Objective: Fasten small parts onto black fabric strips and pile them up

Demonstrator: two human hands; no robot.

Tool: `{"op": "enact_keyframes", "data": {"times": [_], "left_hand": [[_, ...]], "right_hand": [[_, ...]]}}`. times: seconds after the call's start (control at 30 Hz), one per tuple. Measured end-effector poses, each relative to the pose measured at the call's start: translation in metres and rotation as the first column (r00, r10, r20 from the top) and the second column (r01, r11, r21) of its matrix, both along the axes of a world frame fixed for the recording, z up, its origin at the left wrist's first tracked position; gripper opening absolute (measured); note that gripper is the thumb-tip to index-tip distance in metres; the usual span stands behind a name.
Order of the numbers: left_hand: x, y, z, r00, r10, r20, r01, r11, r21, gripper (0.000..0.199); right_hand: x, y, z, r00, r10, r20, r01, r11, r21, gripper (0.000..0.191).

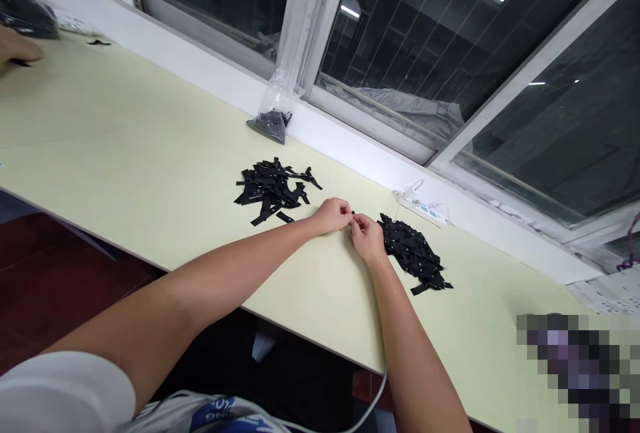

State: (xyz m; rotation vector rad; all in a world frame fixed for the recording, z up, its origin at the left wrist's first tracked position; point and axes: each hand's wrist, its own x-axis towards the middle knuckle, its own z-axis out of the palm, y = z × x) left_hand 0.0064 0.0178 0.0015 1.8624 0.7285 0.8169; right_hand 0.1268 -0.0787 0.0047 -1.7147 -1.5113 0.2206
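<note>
My left hand [332,215] and my right hand [367,238] meet above the table between two heaps, fingertips pinched together. A bit of a black strip [353,213] shows at the fingertips; the rest of it is hidden by my fingers. To the left lies a loose heap of black strips [267,186], some bearing small pale dots, with a single strip [285,217] apart at its near edge. Just beyond my right hand, on the right, a denser heap of similar black strips [413,249] spreads across the tabletop.
On the pale yellow table [125,133], a clear bag with black pieces [273,123] leans near the window wall. A white power strip [423,209] with cables lies along that wall. Another person's hand [17,46] is at the far left, near a larger bag [25,9].
</note>
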Motion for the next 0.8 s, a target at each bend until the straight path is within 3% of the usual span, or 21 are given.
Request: {"op": "enact_keyframes", "data": {"times": [0.8], "left_hand": [[0.0001, -0.0002, 0.0033, 0.999, -0.006, -0.039, 0.004, 0.999, -0.044, 0.007]], "right_hand": [[0.0009, 0.0005, -0.0011, 0.999, -0.007, 0.039, 0.007, 1.000, -0.002, 0.028]]}}
